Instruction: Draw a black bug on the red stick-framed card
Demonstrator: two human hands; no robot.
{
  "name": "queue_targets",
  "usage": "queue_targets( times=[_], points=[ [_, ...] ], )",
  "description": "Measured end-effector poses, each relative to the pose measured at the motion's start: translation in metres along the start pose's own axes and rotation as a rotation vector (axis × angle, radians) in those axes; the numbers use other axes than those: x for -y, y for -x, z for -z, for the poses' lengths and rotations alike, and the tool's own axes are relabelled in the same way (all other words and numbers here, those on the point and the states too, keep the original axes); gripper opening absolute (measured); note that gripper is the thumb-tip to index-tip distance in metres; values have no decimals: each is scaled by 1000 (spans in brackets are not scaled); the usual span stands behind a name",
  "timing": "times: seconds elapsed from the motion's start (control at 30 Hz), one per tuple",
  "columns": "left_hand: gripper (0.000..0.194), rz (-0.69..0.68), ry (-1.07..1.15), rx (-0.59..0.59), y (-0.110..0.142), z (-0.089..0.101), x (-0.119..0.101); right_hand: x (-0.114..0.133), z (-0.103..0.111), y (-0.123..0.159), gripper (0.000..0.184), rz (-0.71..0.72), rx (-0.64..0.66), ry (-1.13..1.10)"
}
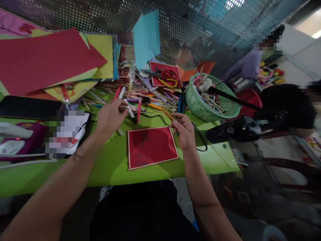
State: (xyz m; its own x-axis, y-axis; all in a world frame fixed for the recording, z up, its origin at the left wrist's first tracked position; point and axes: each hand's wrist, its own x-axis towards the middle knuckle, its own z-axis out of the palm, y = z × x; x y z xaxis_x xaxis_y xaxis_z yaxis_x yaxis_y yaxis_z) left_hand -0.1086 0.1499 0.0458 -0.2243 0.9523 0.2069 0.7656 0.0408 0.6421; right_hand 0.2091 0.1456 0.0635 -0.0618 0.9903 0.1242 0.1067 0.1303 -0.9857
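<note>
My left hand point(111, 115) is closed around several marker pens point(130, 107), white and pink, held above the green table point(107, 167). My right hand point(182, 129) pinches a thin orange pen point(167, 114) just past the upper right corner of a red card point(151, 147). The card has a pale wooden border and lies flat between my hands.
A pile of sticks and pens point(147, 95) lies beyond the card. Red and yellow paper sheets point(50, 57) stack at the left. A green basket point(209, 100) stands at the right, with red scissors point(167, 76) behind. A dark phone point(27, 107) and a black cable point(200, 140) lie nearby. People sit at the far right.
</note>
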Motion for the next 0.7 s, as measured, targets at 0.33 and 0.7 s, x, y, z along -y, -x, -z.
queue_targets(
  times=[0.33,0.7],
  points=[
    [15,85,-77,-13,-4,16,-3,-13,-3,0,25,63,2,56],
    [28,-369,-210,660,16,43,10,-8,-2,1,24,61,-17,89]
  ],
)
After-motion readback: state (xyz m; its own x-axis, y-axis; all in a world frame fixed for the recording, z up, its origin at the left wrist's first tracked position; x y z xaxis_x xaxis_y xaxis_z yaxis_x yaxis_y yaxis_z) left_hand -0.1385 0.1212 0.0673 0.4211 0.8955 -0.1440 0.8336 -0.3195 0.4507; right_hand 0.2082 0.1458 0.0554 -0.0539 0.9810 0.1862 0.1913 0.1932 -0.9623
